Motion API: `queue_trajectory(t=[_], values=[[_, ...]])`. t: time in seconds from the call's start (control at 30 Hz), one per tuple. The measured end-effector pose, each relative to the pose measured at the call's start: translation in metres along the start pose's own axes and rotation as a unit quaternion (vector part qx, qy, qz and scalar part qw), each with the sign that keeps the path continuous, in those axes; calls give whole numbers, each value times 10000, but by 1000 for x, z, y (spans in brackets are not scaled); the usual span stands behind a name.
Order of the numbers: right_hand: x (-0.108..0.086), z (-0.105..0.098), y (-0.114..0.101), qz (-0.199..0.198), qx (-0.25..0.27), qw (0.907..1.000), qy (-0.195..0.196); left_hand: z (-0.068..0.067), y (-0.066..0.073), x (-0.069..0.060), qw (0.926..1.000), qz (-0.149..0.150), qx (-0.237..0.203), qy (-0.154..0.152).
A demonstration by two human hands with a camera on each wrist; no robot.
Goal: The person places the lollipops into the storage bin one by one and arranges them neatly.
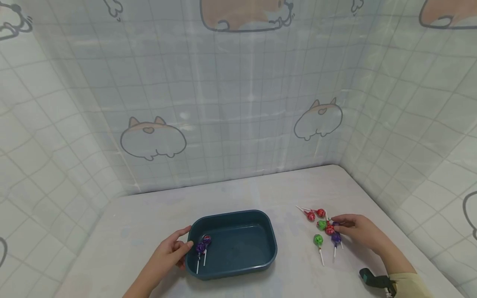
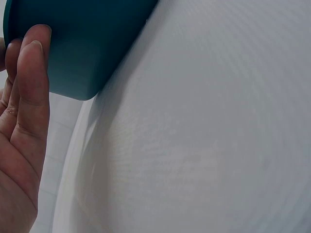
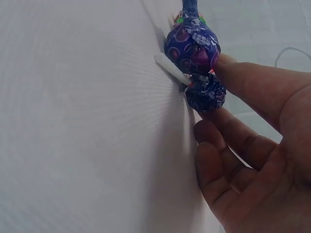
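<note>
A dark teal plastic tray (image 1: 238, 272) stands on the table, with two purple-wrapped lollipops (image 1: 200, 248) lying at its left end. My left hand (image 1: 169, 252) holds the tray's left side, thumb at the rim and fingers against the outer wall (image 2: 73, 73). On the right, my right hand (image 1: 359, 231) is at a loose group of lollipops. Its thumb and index finger pinch a purple-wrapped lollipop (image 3: 206, 94), partly hidden in the head view. Another purple lollipop (image 3: 189, 48) lies against the thumb tip. Red lollipops (image 1: 311, 216) and green lollipops (image 1: 318, 240) lie close by.
A whitish cover lies over the table (image 1: 223, 192). Grid-patterned curtains (image 1: 238, 103) with dog drawings rise behind it and at both sides. A black device (image 1: 374, 279) sits by the right wrist, next to a pale yellow sleeve (image 1: 410, 285).
</note>
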State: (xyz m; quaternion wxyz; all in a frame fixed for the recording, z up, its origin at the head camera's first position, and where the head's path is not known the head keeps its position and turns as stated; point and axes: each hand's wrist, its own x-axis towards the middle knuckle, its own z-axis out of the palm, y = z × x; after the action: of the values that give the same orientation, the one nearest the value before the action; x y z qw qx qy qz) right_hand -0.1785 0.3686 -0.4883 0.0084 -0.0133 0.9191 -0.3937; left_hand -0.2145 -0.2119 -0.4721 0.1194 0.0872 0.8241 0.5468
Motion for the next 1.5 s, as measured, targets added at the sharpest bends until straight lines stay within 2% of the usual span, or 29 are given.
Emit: queue_trajectory(t=[0.23,0.43,0.6,0.97,1.27,1.5], values=[[2,0,4,-116,-242,9996,-14,0,-1,0,10000,9,-80,-18],[2,1,6,-89,-217,9997,18,1,-1,0,10000,8,-67,8],[1,2,7,-219,-293,9993,48,2,0,-2,10000,27,-44,10],[1,-6,10,-210,-830,9954,421,3,0,-2,9999,46,107,25],[3,-12,5,-433,-594,9930,926,3,3,-3,9999,69,118,38],[10,-10,-14,-413,-436,9951,788,4,0,-3,9999,99,109,33]])
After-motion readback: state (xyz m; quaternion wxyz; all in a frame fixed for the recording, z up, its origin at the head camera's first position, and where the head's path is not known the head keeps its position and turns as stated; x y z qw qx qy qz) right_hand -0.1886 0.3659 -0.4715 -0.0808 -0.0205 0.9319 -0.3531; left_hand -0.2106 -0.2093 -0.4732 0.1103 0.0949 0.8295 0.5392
